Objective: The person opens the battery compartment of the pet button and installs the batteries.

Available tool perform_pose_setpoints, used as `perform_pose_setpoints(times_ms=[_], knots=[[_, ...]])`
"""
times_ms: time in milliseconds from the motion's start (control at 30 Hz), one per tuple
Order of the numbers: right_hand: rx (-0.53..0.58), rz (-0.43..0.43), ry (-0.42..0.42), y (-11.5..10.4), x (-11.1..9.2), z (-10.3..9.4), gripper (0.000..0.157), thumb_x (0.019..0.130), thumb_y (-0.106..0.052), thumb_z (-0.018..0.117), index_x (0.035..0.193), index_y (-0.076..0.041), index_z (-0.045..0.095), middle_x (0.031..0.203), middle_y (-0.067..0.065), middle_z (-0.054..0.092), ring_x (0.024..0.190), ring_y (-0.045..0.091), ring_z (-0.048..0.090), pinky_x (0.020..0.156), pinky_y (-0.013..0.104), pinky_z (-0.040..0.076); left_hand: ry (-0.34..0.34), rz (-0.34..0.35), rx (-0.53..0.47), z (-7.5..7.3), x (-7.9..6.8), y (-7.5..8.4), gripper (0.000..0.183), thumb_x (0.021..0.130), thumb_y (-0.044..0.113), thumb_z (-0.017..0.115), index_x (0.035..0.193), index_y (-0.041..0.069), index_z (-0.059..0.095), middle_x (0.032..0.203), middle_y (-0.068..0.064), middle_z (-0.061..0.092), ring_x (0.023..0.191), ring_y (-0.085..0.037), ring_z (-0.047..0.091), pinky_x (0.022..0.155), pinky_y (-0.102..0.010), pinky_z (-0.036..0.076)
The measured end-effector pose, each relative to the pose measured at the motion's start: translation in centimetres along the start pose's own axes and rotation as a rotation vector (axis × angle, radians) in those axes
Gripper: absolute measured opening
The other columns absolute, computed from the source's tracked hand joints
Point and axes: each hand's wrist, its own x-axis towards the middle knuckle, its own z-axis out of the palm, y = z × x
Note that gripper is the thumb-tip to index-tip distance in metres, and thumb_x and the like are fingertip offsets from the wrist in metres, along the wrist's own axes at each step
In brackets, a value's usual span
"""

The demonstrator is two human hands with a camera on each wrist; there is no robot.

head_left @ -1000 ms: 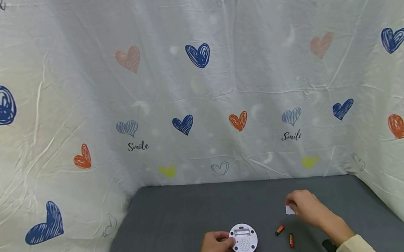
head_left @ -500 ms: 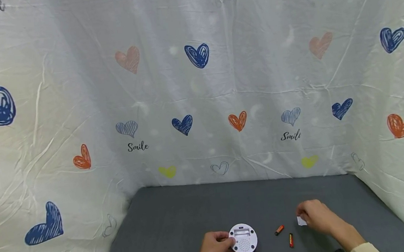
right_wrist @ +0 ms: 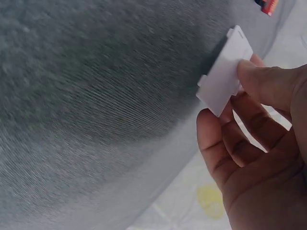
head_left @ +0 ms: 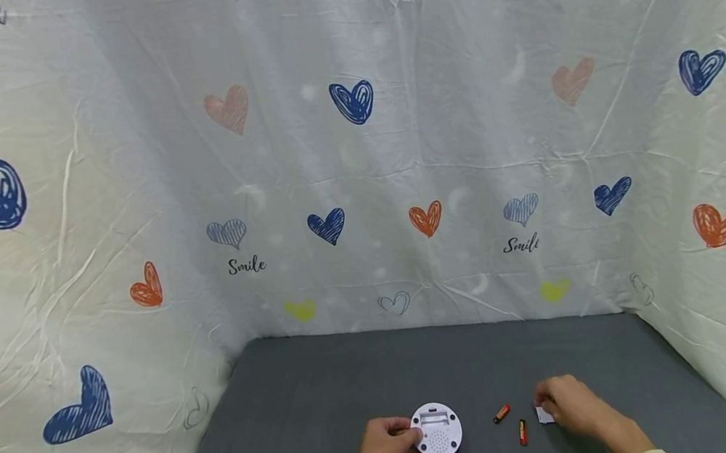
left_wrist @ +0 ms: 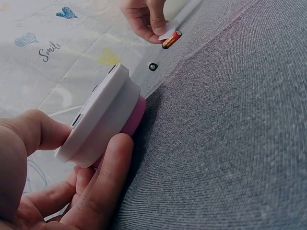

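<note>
My left hand (head_left: 389, 448) grips the left edge of a round white device (head_left: 437, 431), its underside turned up with an uncovered battery compartment and a patch of small holes. In the left wrist view the thumb presses the device's (left_wrist: 103, 115) flat face, the fingers are behind it, and a pink part shows below. Off to the right, my right hand (head_left: 573, 404) pinches a small white battery cover (right_wrist: 226, 71) with tabs along its edge, close to the table. Two orange-and-black batteries (head_left: 523, 432) lie between the hands.
A dark grey cloth covers the table (head_left: 325, 383). Pale fabric walls (head_left: 303, 152) printed with hearts and "Smile" rise at the back and both sides. The other battery (head_left: 502, 413) lies a little farther back, nearer the device.
The right hand has moved right and toward me with the battery cover, lowering it near the table. A black object by the right wrist has dropped out of view. The left hand has stayed put.
</note>
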Motion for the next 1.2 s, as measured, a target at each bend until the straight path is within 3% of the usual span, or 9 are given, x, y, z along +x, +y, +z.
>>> perform_pose_setpoints(times_ms=[233, 467, 833, 1200], knots=[[-0.049, -0.001, 0.076, -5.4, -1.8, -2.1, 0.022, 0.094, -0.003, 0.072, 0.085, -0.022, 0.077, 0.084, -0.009, 0.07, 0.076, 0.007, 0.064, 0.06, 0.039, 0.058, -0.007, 0.007, 0.013, 0.0, 0.0, -0.2, 0.029, 0.09, -0.002, 0.069, 0.114, -0.017, 0.069, 0.088, -0.009, 0.077, 0.07, -0.023, 0.079, 0.063, -0.038, 0.072], [-0.072, 0.087, 0.1, -9.9, -2.9, -3.7, 0.026, 0.092, 0.0, 0.074, 0.08, -0.022, 0.073, 0.082, -0.01, 0.063, 0.074, 0.006, 0.059, 0.063, 0.035, 0.056, -0.005, 0.003, 0.029, 0.0, 0.1, -0.3, 0.029, 0.091, -0.001, 0.07, 0.115, -0.017, 0.069, 0.088, -0.009, 0.077, 0.071, -0.024, 0.079, 0.063, -0.038, 0.072], [-0.145, -0.052, 0.138, -10.5, -3.0, -4.1, 0.024, 0.093, -0.004, 0.079, 0.083, -0.025, 0.073, 0.083, -0.014, 0.059, 0.075, 0.006, 0.06, 0.062, 0.032, 0.056, 0.007, -0.008, 0.042, -0.1, 0.1, -0.2, 0.027, 0.091, -0.001, 0.07, 0.113, -0.016, 0.07, 0.088, -0.009, 0.076, 0.071, -0.024, 0.08, 0.063, -0.039, 0.072], [-0.089, -0.142, 0.104, -12.2, -2.4, -5.8, 0.018, 0.093, 0.0, 0.08, 0.095, -0.018, 0.079, 0.093, -0.01, 0.07, 0.084, 0.011, 0.069, 0.067, 0.032, 0.062, 0.001, -0.003, 0.033, -0.1, 0.1, -0.1, 0.029, 0.09, 0.0, 0.069, 0.114, -0.017, 0.07, 0.088, -0.01, 0.076, 0.068, -0.021, 0.078, 0.061, -0.036, 0.072]])
